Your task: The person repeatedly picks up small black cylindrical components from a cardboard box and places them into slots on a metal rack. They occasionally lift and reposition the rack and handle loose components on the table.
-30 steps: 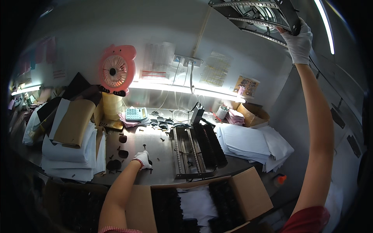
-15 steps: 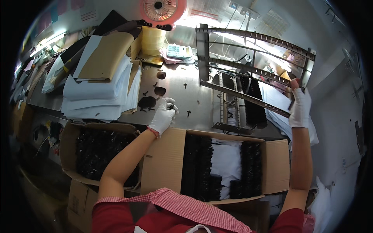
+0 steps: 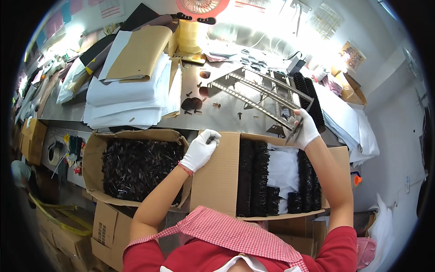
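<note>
My right hand (image 3: pixel 305 131), in a white glove, grips the near right end of a metal slotted frame (image 3: pixel 248 103). The frame is tilted low over the bench, with its rows of slots facing up. My left hand (image 3: pixel 202 149), also gloved, is curled near the bench's front edge, over the flap of a cardboard box (image 3: pixel 215 181). Small dark pieces (image 3: pixel 210 141) show between its fingers; their exact kind I cannot make out. In that box stand rows of black pieces beside white paper. A second carton (image 3: pixel 92 170) to the left is full of loose small black pieces (image 3: pixel 140 167).
Dark lenses (image 3: pixel 192 104) and several small dark pieces lie scattered on the metal bench (image 3: pixel 226 117). Stacked white sheets (image 3: pixel 124 102) stand at left. Another slotted frame and black coiled strips (image 3: pixel 312 99) are at right, beside white paper (image 3: pixel 337 115). A pink fan (image 3: pixel 204 7) stands behind.
The metal frame has come down from raised and upright to low over the bench, my right hand moving nearer with it. My left hand has drawn back toward the boxes. The view has shifted.
</note>
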`<state>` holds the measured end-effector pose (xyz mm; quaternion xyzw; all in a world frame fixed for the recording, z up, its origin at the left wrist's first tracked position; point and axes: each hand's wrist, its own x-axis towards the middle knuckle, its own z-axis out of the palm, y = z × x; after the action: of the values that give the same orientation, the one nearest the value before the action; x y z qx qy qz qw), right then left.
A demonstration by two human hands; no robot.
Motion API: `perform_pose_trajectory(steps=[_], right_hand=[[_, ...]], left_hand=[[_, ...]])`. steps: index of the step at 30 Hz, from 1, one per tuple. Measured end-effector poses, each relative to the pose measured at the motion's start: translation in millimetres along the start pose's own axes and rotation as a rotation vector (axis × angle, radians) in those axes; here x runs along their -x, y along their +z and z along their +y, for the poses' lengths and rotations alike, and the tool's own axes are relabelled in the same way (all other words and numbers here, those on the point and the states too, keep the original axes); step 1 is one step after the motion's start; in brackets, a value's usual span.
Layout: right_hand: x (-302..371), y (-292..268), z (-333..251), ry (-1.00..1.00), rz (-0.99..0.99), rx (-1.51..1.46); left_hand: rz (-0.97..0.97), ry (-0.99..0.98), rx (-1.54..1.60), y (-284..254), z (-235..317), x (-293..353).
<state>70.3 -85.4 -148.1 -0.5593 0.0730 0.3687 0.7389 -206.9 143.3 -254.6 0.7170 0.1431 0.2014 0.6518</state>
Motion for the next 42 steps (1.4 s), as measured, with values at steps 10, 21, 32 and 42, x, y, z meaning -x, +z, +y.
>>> perform_pose_trajectory(steps=[10, 21, 32, 42], right_hand=[[35.0, 10.0, -3.8, -0.281, 0.168, 0.132], [163.5, 156.3, -182.7, -2.245, 0.213, 1.243], [239.8, 335.7, -305.8, -2.679, 0.979, 1.228], [186.9, 391.0, -337.2, -2.745, 1.215, 1.249]], left_hand=[[0.092, -0.102, 0.073, -20.3, -16.5, 8.2], [0.219, 0.163, -0.131, -40.6, -36.8, 1.3], [-0.063, 0.528, -0.994, 15.5, -4.9, 48.1], [0.053, 0.353, -0.843, 18.0, -13.9, 63.1]])
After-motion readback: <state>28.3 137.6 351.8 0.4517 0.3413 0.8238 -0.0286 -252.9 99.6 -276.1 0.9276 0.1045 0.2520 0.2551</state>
